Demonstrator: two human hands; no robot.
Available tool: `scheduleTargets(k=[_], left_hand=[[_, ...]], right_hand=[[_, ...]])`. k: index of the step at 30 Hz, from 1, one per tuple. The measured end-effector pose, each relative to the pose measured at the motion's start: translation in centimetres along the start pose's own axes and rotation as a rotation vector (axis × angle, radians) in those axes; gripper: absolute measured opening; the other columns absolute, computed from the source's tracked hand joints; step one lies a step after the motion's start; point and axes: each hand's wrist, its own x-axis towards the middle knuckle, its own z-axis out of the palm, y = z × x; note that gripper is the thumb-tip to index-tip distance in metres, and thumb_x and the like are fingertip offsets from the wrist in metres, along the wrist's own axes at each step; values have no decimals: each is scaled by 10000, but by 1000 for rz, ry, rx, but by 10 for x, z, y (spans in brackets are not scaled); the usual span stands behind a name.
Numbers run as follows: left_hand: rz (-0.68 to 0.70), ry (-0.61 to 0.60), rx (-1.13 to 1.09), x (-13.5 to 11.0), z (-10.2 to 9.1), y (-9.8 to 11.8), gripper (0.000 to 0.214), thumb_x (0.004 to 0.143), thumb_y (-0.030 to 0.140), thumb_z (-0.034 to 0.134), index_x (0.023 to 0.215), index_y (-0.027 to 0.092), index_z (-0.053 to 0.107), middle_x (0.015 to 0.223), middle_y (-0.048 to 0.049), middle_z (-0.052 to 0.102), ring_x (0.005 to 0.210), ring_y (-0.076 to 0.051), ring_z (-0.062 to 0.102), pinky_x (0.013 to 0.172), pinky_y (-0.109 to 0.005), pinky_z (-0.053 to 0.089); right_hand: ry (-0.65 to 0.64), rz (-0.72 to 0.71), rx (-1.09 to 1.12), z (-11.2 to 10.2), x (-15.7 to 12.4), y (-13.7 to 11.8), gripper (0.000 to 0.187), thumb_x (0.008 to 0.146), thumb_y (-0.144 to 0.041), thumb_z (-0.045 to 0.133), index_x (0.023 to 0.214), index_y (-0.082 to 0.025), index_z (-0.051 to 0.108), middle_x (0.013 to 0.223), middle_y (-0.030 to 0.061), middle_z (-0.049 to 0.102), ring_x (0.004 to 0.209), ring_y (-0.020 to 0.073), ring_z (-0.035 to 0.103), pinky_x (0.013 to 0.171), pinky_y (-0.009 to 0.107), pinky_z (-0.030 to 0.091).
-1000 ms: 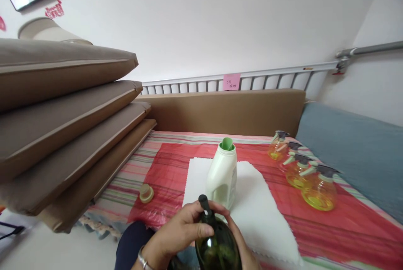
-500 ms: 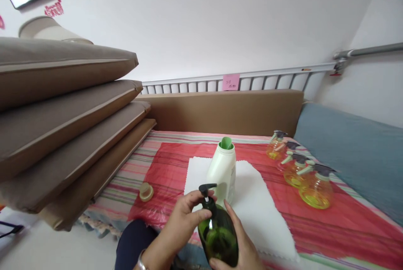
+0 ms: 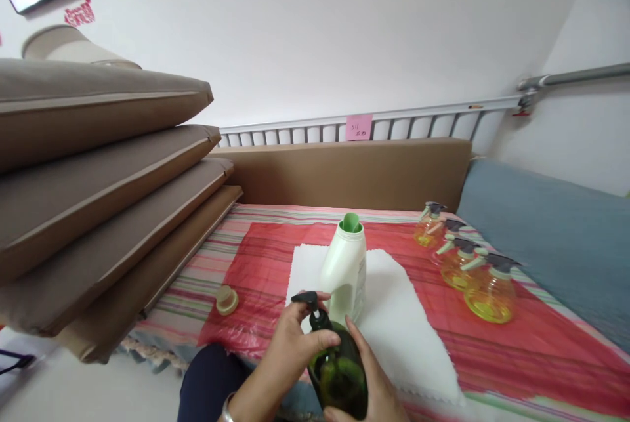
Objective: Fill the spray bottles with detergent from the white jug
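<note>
One glossy, see-through dark green bottle (image 3: 344, 376), round-bodied and topped by a black pump head (image 3: 306, 299), tilts leftward just in front of the white jug (image 3: 337, 274), the left hand (image 3: 290, 346) gripping its neck and the right hand (image 3: 378, 386) clasped around its body.

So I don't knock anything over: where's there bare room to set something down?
The red sheet is bare between the cap and white cloth, and from the spray bottles to its near edge. Right of the jug, the cloth is bare. Crowded: among the spray bottles, and front middle, where the left hand and right hand hold the green bottle.
</note>
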Motion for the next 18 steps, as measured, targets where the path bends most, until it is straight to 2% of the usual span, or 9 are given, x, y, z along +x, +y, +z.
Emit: scheduleTargets(k=[3,5,8,10,13,18], left_hand=[[-32,-177,-81,-4,0,2,453,715,272,694,1158,226,610,1123,-74,634,1079,-248,538,931,-355,400],[-60,-205,-102,-4,0,4,356,719,255,685,1069,203,658,1038,-69,665,1016,-240,566,901,-345,416],[-21,-90,-78,-1,1,5,253,627,215,756,869,163,702,825,-47,680,854,-216,592,808,-311,442],[27,18,-45,2,1,5,252,581,202,787,813,158,697,772,-36,665,790,-197,586,756,-292,448],[44,118,-88,3,2,8,274,562,219,798,805,155,687,754,-36,657,736,-180,586,684,-275,457],[-5,180,-278,4,1,16,278,558,235,791,804,161,682,732,-27,668,680,-160,603,623,-260,469]], right_hand=[[13,-6,-14,0,0,3,964,561,-110,608,1404,-185,145,1444,145,320,1319,296,318,1059,446,323],[9,-24,-18,0,0,4,966,562,-111,610,1403,-183,139,1444,150,317,1316,293,326,1058,446,325],[13,-37,-35,1,1,5,966,566,-111,616,1405,-186,143,1438,153,321,1313,303,327,1057,457,323],[5,-24,-51,2,0,6,964,566,-114,621,1405,-180,152,1421,155,346,1301,312,345,1053,454,331],[-13,-12,-45,3,-1,5,961,565,-121,626,1403,-180,160,1403,151,373,1290,317,363,1043,444,348],[-8,-15,-53,3,-3,2,941,583,-116,600,1406,-197,151,1423,138,348,1303,303,344,1055,453,330]])
